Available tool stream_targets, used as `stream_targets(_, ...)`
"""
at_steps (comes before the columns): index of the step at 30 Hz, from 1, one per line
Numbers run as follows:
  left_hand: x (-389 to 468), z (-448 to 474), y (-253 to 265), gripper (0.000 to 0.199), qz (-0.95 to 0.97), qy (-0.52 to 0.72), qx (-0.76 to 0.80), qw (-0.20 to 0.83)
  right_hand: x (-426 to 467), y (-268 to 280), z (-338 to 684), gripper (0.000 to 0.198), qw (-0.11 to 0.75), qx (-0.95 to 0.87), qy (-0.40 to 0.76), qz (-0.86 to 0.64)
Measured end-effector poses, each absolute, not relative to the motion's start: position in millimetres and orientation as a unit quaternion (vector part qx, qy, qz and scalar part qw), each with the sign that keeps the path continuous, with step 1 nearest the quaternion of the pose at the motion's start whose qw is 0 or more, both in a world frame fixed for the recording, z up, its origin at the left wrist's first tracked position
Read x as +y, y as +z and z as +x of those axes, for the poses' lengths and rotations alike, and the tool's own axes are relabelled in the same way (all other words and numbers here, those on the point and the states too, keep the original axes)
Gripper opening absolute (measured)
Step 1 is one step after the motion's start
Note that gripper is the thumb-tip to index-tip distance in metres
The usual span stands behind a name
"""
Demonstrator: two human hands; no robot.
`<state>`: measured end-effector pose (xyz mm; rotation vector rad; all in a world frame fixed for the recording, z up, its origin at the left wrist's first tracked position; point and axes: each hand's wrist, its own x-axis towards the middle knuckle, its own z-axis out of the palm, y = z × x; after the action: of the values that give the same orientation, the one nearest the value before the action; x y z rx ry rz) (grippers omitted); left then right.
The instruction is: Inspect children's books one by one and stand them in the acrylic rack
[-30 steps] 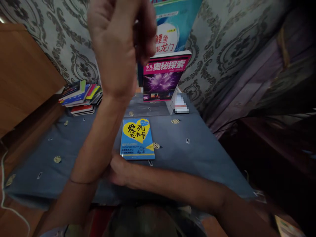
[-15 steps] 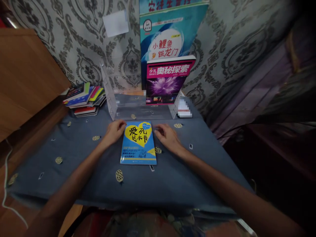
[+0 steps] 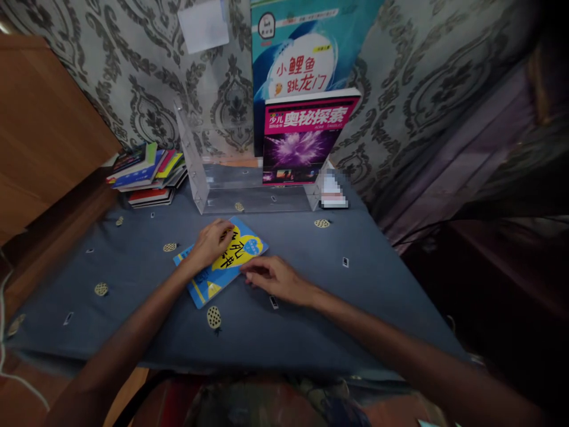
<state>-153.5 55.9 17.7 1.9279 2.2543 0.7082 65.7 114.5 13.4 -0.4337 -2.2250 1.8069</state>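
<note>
A thin blue book (image 3: 231, 274) with a yellow heart and black characters on its cover lies flat and slanted on the cloth, its top pointing up and to the right. My left hand (image 3: 212, 242) lies across its upper left side, fingers bent over the cover and far edge; the fingertips are partly hidden. At the lower right edge of the book is my right hand (image 3: 273, 277), its fingers loosely curved with a gap between thumb and forefinger. The right fingertips touch the edge or come very close to it.
A clear acrylic stand (image 3: 195, 178) rises behind the hands. On its right side stand a magenta book (image 3: 297, 148) and a larger teal book (image 3: 306, 44). Several books form a pile (image 3: 149, 175) at the left. A pixelated object (image 3: 333, 193) sits right of the stand, on the blue-grey tablecloth (image 3: 355, 308).
The blue book has turned clockwise from upright and shifted left and slightly nearer. My left hand has moved onto its cover; my right hand has come nearer and to the left.
</note>
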Motion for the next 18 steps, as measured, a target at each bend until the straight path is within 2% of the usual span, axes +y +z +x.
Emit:
stream_targets(3, 59, -150, 10, 0.034, 0.639, 0.219, 0.737, 0.035, 130, 12, 61, 0.026, 0.15, -0.765, 0.605, -0.166)
stream_targets(7, 62, -149, 0, 0.043, 0.634, 0.208, 0.745, 0.028, 151, 5, 61, 0.027, 0.259, -0.799, 0.49, -0.234)
stream_targets(9, 62, -148, -1, 0.042, 0.637, 0.203, 0.744, 0.02, 160, 0, 61, 0.026, 0.283, -0.803, 0.458, -0.254)
stream_targets(18, 45, -108, 9, 0.038, 0.724, 0.209, 0.658, 0.01, 177, -13, 61, 0.027, 0.292, -0.745, 0.548, -0.244)
